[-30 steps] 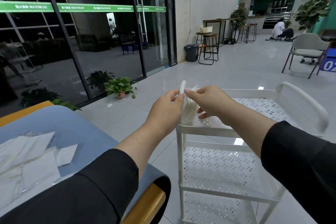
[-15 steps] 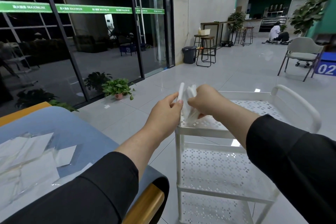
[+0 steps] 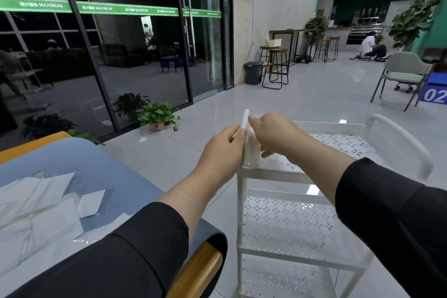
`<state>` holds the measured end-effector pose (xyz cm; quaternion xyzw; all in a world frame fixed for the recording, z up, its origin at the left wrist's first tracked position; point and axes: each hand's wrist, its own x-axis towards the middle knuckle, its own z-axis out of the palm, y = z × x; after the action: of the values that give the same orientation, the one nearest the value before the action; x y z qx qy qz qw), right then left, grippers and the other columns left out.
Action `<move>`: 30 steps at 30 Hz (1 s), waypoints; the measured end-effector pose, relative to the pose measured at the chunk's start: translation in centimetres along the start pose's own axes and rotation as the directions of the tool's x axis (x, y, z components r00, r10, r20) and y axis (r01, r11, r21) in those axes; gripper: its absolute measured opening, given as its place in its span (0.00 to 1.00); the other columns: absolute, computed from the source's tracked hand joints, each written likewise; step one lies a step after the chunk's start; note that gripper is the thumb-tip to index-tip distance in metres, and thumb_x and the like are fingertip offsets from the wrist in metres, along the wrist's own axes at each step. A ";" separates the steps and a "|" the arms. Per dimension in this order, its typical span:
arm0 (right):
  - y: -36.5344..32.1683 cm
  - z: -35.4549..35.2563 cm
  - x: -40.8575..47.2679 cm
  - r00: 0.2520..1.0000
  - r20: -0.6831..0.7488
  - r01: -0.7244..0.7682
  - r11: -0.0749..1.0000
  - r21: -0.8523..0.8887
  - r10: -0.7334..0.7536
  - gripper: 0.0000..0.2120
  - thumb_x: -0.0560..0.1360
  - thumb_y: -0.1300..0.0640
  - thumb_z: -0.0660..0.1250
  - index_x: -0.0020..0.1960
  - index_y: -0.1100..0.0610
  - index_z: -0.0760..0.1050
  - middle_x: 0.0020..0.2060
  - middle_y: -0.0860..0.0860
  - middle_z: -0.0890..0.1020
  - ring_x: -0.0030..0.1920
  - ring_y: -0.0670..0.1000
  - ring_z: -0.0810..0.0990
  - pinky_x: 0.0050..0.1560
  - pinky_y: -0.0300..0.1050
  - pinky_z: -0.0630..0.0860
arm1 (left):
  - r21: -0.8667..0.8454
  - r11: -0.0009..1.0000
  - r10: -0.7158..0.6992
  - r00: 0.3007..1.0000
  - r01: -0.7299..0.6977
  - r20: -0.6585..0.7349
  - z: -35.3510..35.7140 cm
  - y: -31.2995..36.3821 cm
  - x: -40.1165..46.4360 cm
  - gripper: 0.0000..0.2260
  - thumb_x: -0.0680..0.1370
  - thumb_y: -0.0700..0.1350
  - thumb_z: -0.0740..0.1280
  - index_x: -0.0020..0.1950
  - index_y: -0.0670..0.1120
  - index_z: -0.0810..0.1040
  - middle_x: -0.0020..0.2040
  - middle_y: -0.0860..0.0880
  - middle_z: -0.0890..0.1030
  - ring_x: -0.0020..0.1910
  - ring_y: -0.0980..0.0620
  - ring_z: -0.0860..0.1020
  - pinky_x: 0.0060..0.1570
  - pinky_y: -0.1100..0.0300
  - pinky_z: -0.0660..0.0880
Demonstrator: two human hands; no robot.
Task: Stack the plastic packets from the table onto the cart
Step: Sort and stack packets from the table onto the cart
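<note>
- While both hands meet over the cart's near left corner, the left hand (image 3: 223,150) pinches a stack of packets (image 3: 249,145) on edge, and the right hand (image 3: 273,134) curls its grip round the stack's other side.
- Stack's lower edge rests on the white cart (image 3: 338,143), top shelf.
- More packets (image 3: 41,203) lie loose on the blue surface (image 3: 116,169), well apart.

white packets (image 3: 249,145) upright on cart (image 3: 271,173) top corner, more on table (image 3: 113,172)
</note>
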<state>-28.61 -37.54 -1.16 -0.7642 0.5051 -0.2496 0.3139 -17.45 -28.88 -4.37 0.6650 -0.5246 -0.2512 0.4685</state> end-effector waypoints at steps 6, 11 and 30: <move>1.5 0.3 -0.4 0.993 -0.088 0.082 0.997 -0.010 -0.082 0.20 0.82 0.53 0.58 0.42 0.68 0.76 0.34 0.59 0.77 0.35 0.59 0.77 0.43 0.54 0.78 | -0.020 1.000 -0.019 1.000 0.019 -0.008 0.1 -0.3 0.1 0.21 0.84 0.58 0.57 0.76 0.55 0.70 0.63 0.53 0.80 0.60 0.51 0.79 0.64 0.48 0.77; 2.7 0.4 -0.8 0.986 -0.103 0.129 0.991 -0.018 -0.130 0.13 0.81 0.51 0.64 0.61 0.54 0.82 0.56 0.48 0.84 0.52 0.50 0.81 0.55 0.47 0.76 | 0.031 0.998 0.053 0.998 -0.051 -0.039 0.2 -0.1 0.2 0.18 0.86 0.52 0.57 0.77 0.56 0.69 0.64 0.55 0.78 0.61 0.55 0.76 0.58 0.59 0.75; 4.1 -0.1 -0.1 0.975 -0.165 0.148 0.989 -0.017 -0.149 0.14 0.83 0.50 0.61 0.62 0.53 0.81 0.59 0.47 0.83 0.59 0.50 0.79 0.55 0.43 0.70 | 0.176 0.982 0.088 0.992 -0.071 -0.094 0.1 0.2 0.6 0.20 0.85 0.56 0.57 0.76 0.53 0.70 0.71 0.52 0.76 0.69 0.50 0.74 0.68 0.47 0.73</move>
<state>-31.29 -38.67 -4.10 -0.7771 0.4715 -0.3341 0.2493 -17.45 -29.48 -4.10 0.6934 -0.5461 -0.1520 0.4449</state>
